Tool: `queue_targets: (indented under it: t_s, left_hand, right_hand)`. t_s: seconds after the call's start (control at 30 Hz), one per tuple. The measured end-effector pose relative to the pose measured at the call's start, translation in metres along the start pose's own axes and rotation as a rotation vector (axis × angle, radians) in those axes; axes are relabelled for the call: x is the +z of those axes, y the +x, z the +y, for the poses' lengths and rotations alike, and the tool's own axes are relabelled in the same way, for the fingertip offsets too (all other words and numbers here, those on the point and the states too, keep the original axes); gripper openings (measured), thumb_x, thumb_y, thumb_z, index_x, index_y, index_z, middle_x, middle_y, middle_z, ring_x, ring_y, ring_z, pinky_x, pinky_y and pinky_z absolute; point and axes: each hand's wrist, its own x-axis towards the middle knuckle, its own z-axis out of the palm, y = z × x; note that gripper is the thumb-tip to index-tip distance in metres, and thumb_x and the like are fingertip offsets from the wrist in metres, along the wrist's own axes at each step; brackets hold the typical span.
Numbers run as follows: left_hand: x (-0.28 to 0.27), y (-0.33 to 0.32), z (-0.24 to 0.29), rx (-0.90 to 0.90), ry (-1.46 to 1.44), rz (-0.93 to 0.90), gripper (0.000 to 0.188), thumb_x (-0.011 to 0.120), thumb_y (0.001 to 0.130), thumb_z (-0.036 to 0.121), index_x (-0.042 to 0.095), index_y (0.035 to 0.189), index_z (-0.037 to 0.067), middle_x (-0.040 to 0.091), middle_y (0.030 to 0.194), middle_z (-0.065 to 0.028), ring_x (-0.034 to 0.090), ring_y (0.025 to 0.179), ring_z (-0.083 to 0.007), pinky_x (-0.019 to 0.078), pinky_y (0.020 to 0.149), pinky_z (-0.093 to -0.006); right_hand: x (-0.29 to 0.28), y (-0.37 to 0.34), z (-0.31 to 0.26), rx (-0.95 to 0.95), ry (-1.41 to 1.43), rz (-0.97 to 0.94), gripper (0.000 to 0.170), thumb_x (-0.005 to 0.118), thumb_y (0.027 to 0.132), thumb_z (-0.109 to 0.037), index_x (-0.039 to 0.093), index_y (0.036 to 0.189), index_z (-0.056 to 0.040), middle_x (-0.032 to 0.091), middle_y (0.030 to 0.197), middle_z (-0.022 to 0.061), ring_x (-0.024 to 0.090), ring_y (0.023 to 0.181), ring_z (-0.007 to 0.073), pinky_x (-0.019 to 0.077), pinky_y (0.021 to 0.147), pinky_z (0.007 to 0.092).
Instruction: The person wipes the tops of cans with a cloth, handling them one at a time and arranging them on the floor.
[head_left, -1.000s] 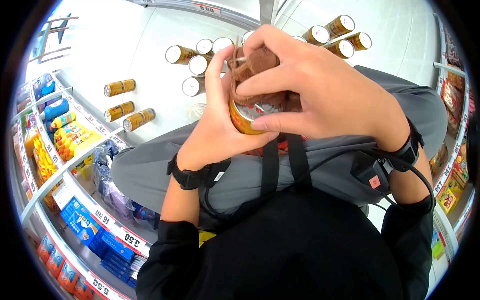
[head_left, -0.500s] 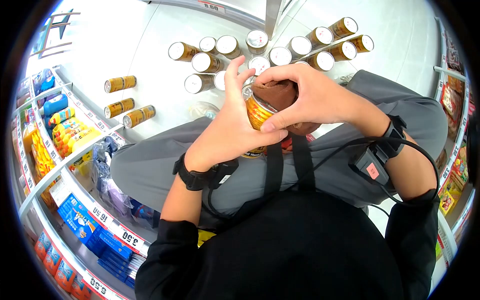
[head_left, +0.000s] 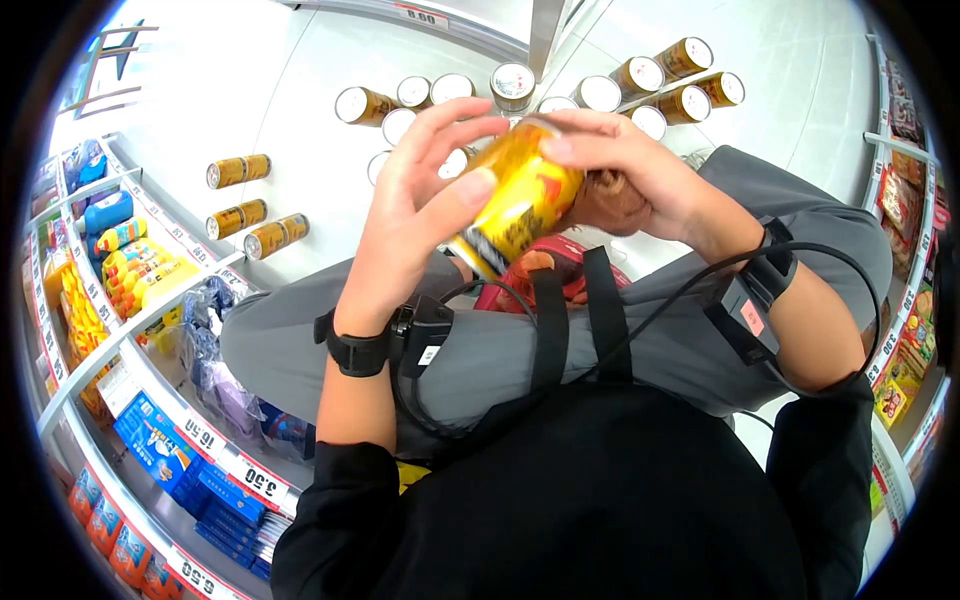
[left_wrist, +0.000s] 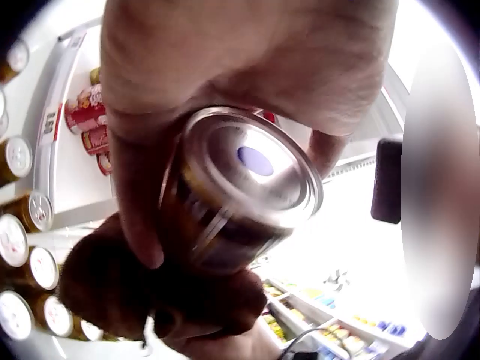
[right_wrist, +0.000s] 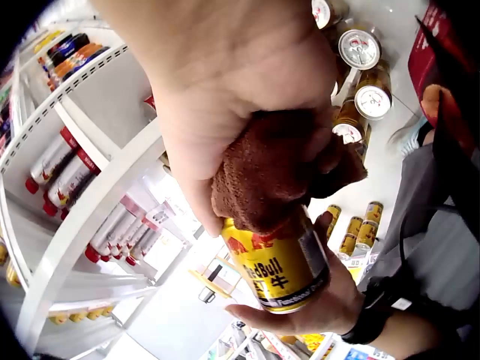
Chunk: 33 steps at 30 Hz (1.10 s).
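Observation:
A yellow Red Bull can point(head_left: 528, 200) is held tilted above the lap, its label readable in the right wrist view. My left hand point(head_left: 405, 205) grips it around the side, with the thumb across the front. The right hand point(head_left: 640, 165) bunches a brown cloth point(right_wrist: 270, 169) against the upper part of the can, its thumb lying along the can's side. In the left wrist view, one bare metal end point(left_wrist: 247, 165) of the can faces the camera, while the cloth covers much of the opposite end.
Several gold cans point(head_left: 512, 85) stand in a group on the floor ahead, others point(head_left: 685, 58) at the right. To the left, more cans point(head_left: 240, 170) appear on the floor. Stocked shelves point(head_left: 150, 330) flank both sides. A red patterned item point(head_left: 550, 270) lies between the legs.
Wiping contact has shifted: the can, earlier upright with its top showing, is now tilted with its label outward. The left hand has turned, and the cloth has moved right, off the lid's front.

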Motion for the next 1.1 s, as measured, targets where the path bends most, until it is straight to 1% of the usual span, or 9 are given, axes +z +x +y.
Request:
queue_targets:
  t_s: [0.07,0.13,0.2,0.67,0.87,0.93,1.0,1.07,1.1]
  left_hand:
    - [-0.004,0.001,-0.007,0.415,0.425,0.016,0.066,0.077,0.079,0.021,0.046,0.134,0.001,0.054,0.127,-0.0143,0.057,0.113,-0.0214,0.0481,0.096,-0.0334]
    - [0.003,-0.001,-0.008,0.474,0.500,0.081,0.068,0.082,0.074,0.020,0.048,0.130,0.002,0.056,0.123,-0.0142,0.059,0.111,-0.0240,0.0488,0.095,-0.0338]
    - [-0.004,0.002,-0.013,0.645,0.910,0.055,0.073,0.083,0.071,0.011,0.042,0.132,0.000,0.051,0.129,-0.0189,0.053,0.120,-0.0252,0.0443,0.101,-0.0362]
    - [-0.008,0.003,-0.021,0.795,0.836,0.062,0.074,0.086,0.069,0.014,0.037,0.123,0.003,0.045,0.118,-0.0161,0.050,0.109,-0.0242,0.0444,0.093,-0.0326]
    - [-0.004,-0.003,-0.019,0.697,0.711,0.113,0.077,0.084,0.072,0.016,0.031,0.126,0.004,0.043,0.120,-0.0151,0.049,0.114,-0.0216,0.0442,0.097,-0.0323]
    - [0.003,-0.007,-0.017,0.515,0.495,0.184,0.074,0.084,0.074,0.018,0.032,0.126,0.004,0.044,0.120,-0.0149,0.049,0.115,-0.0210,0.0451,0.097,-0.0325]
    - [0.005,-0.009,-0.013,0.516,0.486,0.180,0.074,0.083,0.076,0.020,0.031,0.126,0.004,0.045,0.120,-0.0146,0.052,0.113,-0.0199,0.0479,0.094,-0.0315]
    - [0.008,-0.013,-0.011,0.252,0.218,0.196,0.073,0.081,0.078,0.020,0.029,0.126,0.004,0.045,0.120,-0.0143,0.054,0.109,-0.0191,0.0507,0.090,-0.0292]
    - [0.005,-0.012,-0.013,0.261,0.185,0.177,0.069,0.078,0.081,0.020,0.028,0.127,0.006,0.050,0.118,-0.0152,0.060,0.095,-0.0190,0.0550,0.075,-0.0281]
  right_hand:
    - [-0.004,0.002,0.003,-0.021,0.032,0.006,0.059,0.069,0.086,-0.046,0.054,0.123,-0.0024,0.062,0.113,0.0132,0.065,0.103,0.0215,0.0554,0.084,0.0286]
    - [-0.006,0.000,0.000,0.006,0.133,0.019,0.059,0.067,0.087,-0.048,0.053,0.122,-0.0024,0.063,0.112,0.0135,0.065,0.100,0.0222,0.0564,0.082,0.0307]
    - [-0.003,0.001,0.003,-0.001,0.141,0.051,0.058,0.067,0.088,-0.048,0.054,0.121,-0.0018,0.063,0.111,0.0131,0.065,0.100,0.0221,0.0570,0.083,0.0333]
    - [-0.005,-0.003,0.003,-0.117,0.002,0.025,0.057,0.071,0.090,-0.032,0.052,0.134,-0.0008,0.062,0.121,0.0122,0.066,0.104,0.0184,0.0577,0.083,0.0287]
    - [-0.003,-0.005,-0.003,-0.309,-0.216,0.018,0.057,0.074,0.088,-0.031,0.056,0.133,-0.0014,0.064,0.118,0.0115,0.065,0.104,0.0164,0.0548,0.088,0.0283]
    - [-0.002,-0.005,-0.005,-0.360,-0.293,0.050,0.056,0.075,0.087,-0.031,0.057,0.131,-0.0013,0.065,0.118,0.0111,0.065,0.104,0.0159,0.0534,0.089,0.0283]
    - [-0.002,-0.005,-0.008,-0.427,-0.367,0.030,0.055,0.078,0.084,-0.028,0.060,0.129,-0.0011,0.066,0.116,0.0099,0.065,0.104,0.0160,0.0513,0.092,0.0284]
    - [-0.002,-0.004,-0.008,-0.486,-0.394,0.035,0.055,0.080,0.083,-0.026,0.060,0.127,-0.0006,0.065,0.118,0.0098,0.064,0.105,0.0164,0.0508,0.093,0.0283]
    - [-0.003,-0.004,-0.008,-0.547,-0.423,0.037,0.054,0.081,0.081,-0.023,0.061,0.126,0.0000,0.064,0.120,0.0096,0.063,0.107,0.0168,0.0503,0.094,0.0283]
